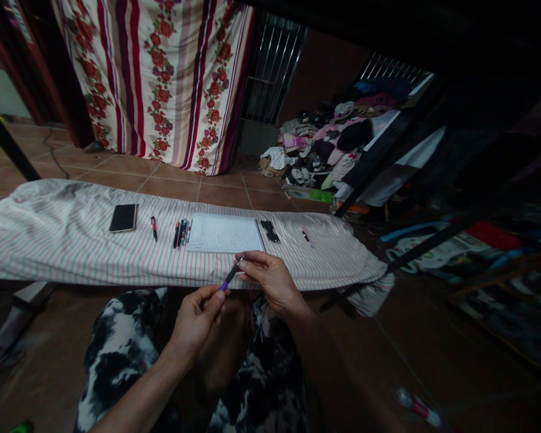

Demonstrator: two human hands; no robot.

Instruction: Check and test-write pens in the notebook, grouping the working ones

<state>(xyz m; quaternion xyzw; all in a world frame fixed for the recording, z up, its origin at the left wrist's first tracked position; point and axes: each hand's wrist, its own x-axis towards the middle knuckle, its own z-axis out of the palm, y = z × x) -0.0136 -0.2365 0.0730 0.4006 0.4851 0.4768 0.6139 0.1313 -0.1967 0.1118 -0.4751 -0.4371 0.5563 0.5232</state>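
Note:
My left hand and my right hand both pinch one purple and black pen, held in the air just in front of the low striped cloth-covered board. The left fingers grip the purple lower end, the right fingers the upper tip. Beyond the hands, a spiral notebook lies open on the cloth. Left of it rest several pens, a single red and black pen and a dark phone. Right of the notebook lie black pens and a pink pen.
A floral striped mattress leans upright against the back wall. A heap of clothes lies on the tiled floor at the right. Dark frame bars cross the right side. My black-and-white patterned trousers fill the foreground.

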